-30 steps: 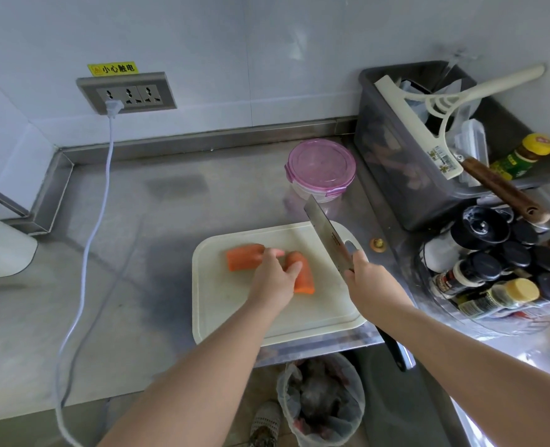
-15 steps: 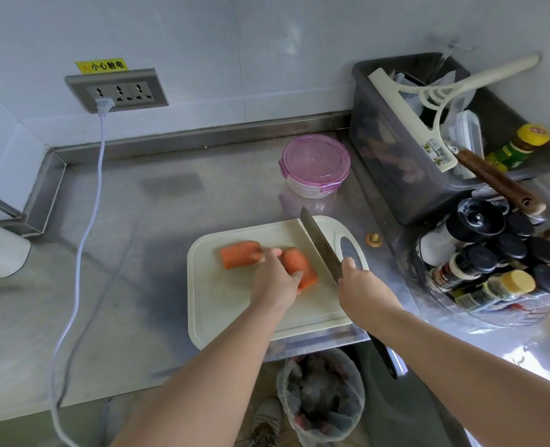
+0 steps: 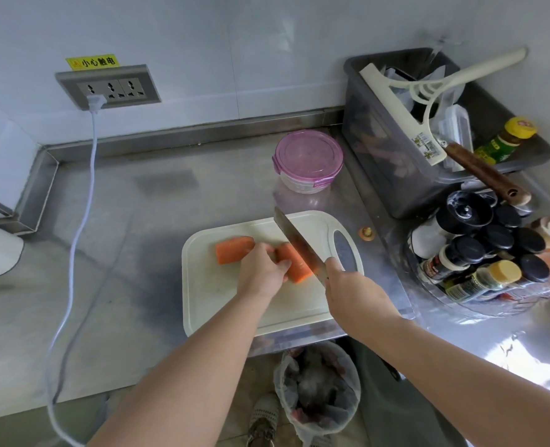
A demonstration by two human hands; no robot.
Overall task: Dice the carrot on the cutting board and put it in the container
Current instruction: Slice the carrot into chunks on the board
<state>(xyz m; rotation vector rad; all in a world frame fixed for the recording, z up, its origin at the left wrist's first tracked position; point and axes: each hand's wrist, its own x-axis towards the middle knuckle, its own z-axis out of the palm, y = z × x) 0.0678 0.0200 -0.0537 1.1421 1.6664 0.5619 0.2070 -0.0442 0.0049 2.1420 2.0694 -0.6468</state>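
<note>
Your left hand (image 3: 262, 272) is down on the carrot (image 3: 296, 266), fingers (image 3: 281, 265) curled over the right-hand piece and pinning it to the cutting board (image 3: 222, 301). That curl tucks the tips back from the edge, which is just what you want with steel this close. The other piece lies just to the left, at your fingertips. I'd say it's parked there to wait its turn, out of the blade's way.

Your right hand (image 3: 352, 288) is wrapped round the handle of the knife (image 3: 294, 241), fingers closed on it, though the handle itself is buried in the grip. The blade angles away across the far right of the board and sits right at the outer end of the held piece. Whether it's biting in yet, I can't tell.

The board lies at the front edge of the counter (image 3: 122, 253), with the bin (image 3: 318, 388) on the floor just below, handy for scraps, I'd guess. The container (image 3: 309, 156) stands just beyond the board with its pink lid on, so it needs opening before anything goes in. It's early in the job: there are two big chunks and no dice yet.
</note>
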